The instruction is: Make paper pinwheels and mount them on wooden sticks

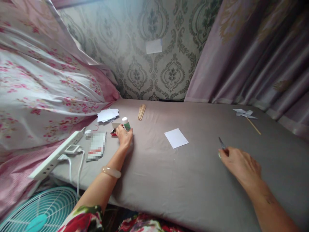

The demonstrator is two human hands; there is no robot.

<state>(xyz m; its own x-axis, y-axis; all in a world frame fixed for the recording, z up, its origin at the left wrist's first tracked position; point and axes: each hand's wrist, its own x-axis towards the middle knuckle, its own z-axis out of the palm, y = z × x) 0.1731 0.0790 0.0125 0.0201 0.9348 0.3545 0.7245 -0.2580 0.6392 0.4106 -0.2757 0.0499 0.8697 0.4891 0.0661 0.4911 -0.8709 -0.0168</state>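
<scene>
In the head view, the right hand (241, 162) grasps a pointed metal tool (222, 143), its tip aimed toward the far left, above the grey cloth-covered desk (154, 167). The left hand (125, 136) has its fingers curled at a small red box (113, 132) and a white-capped bottle (125, 123); whether it grips either, I cannot tell. A white paper square (176, 138) lies between the hands, farther in. Thin wooden sticks (141, 112) and a paper stack (107, 115) lie far left; a pinwheel (245, 114) lies far right. A power strip (58, 154) runs along the left.
</scene>
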